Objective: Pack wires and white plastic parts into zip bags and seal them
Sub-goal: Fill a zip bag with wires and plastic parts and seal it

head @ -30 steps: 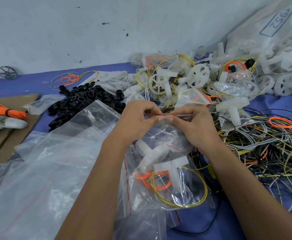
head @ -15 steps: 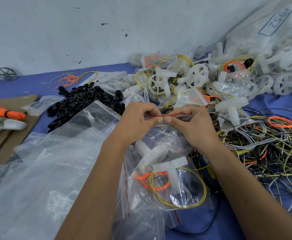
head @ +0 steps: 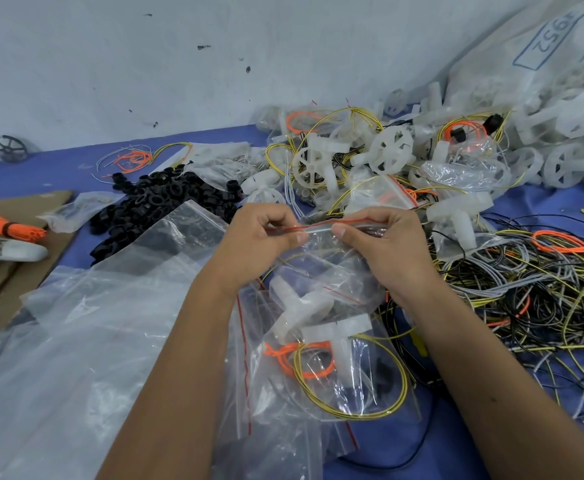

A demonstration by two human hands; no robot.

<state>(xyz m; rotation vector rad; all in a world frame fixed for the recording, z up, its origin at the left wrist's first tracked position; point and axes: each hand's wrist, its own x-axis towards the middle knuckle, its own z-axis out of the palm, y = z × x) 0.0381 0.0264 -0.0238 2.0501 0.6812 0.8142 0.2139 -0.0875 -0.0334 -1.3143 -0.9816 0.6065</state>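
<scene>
The left hand (head: pixel 261 233) and right hand (head: pixel 380 240) both pinch the red-lined zip strip (head: pixel 318 226) of a filled zip bag (head: pixel 321 289), thumb against forefinger on each side. The strip is held taut and roughly level between them, probably so the two tracks line up and close under sliding finger pressure. The bag hangs below the strip at centre, its lower part resting on other bags. Inside it a white plastic part (head: pixel 304 306) is visible; whether it also holds wires cannot be told.

Just nearer lies a second bag (head: pixel 339 375), holding a white T-shaped part (head: pixel 335 329) with orange and yellow wire loops (head: pixel 352 375).

Edges and clearance: a heap of loose wires (head: pixel 526 289) crowds the right side, close to the right wrist. A pile of black rings (head: pixel 158 206) lies far left, and empty clear bags (head: pixel 75 341) cover the near left. Packed bags and white parts (head: pixel 387 157) are stacked at the far side against the wall (head: pixel 214 64). Open room for the hands is mainly above the bags at centre.
</scene>
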